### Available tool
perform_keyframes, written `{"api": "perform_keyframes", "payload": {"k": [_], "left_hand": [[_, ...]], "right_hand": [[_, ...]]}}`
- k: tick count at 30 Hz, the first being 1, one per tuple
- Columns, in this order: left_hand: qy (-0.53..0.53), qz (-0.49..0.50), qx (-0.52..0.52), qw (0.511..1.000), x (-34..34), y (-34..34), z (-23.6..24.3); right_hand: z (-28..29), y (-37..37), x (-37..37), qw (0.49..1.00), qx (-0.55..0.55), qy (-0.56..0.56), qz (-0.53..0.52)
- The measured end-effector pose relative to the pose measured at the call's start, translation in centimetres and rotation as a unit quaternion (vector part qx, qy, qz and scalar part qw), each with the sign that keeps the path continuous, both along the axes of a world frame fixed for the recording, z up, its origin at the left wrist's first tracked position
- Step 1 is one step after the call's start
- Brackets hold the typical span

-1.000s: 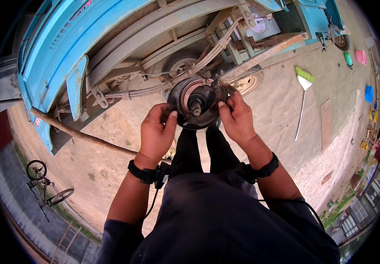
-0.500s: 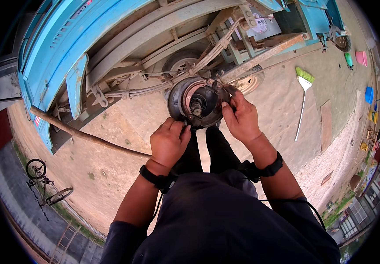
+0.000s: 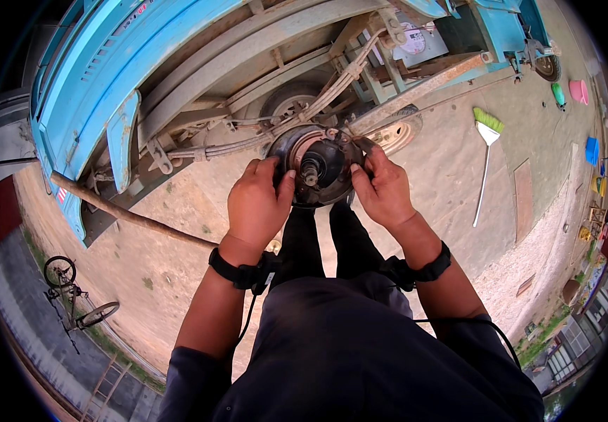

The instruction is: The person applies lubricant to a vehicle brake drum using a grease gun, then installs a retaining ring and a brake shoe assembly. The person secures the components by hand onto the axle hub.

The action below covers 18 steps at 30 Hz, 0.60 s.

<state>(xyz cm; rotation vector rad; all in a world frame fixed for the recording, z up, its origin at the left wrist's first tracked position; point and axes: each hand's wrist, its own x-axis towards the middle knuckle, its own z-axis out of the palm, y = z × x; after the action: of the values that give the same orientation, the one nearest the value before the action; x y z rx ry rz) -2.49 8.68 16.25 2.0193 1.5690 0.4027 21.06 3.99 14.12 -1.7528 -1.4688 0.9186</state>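
Note:
A dark, greasy drum brake assembly (image 3: 330, 184) faces me at the side of a blue truck (image 3: 82, 84). A threaded axle stub (image 3: 310, 173) sticks out of its middle, and a curved brake shoe (image 3: 298, 149) shows inside the round plate. My left hand (image 3: 256, 202) grips the left rim, thumb at the front and fingers curled behind. On the opposite rim, my right hand (image 3: 387, 188) holds on, thumb in front and forefinger along the upper edge. The fingertips behind the plate are hidden.
Leaf springs (image 3: 318, 105) and a rusty frame beam (image 3: 416, 91) run above the brake. A wooden pole (image 3: 128, 212) slants from the truck's left end toward my left wrist. Rightward lie a green-headed broom (image 3: 487, 137) and a flat board (image 3: 522, 200). A bicycle (image 3: 72, 295) is far left.
My left hand has moved up from the bottom of the brake assembly to its left rim. The right hand stays on the right rim, with only a slight shift.

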Motion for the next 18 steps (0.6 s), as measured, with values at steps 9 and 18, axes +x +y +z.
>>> {"api": "perform_keyframes", "payload": {"k": [9, 18], "left_hand": [[0.011, 0.024, -0.032, 0.999, 0.7, 2.3, 0.6], [-0.110, 0.073, -0.143, 0.981, 0.3, 1.2, 3.4]], "right_hand": [[-0.3, -0.2, -0.5, 1.000, 0.012, 0.001, -0.002], [0.0, 0.1, -0.6, 0.998, 0.034, -0.048, 0.012]]}}
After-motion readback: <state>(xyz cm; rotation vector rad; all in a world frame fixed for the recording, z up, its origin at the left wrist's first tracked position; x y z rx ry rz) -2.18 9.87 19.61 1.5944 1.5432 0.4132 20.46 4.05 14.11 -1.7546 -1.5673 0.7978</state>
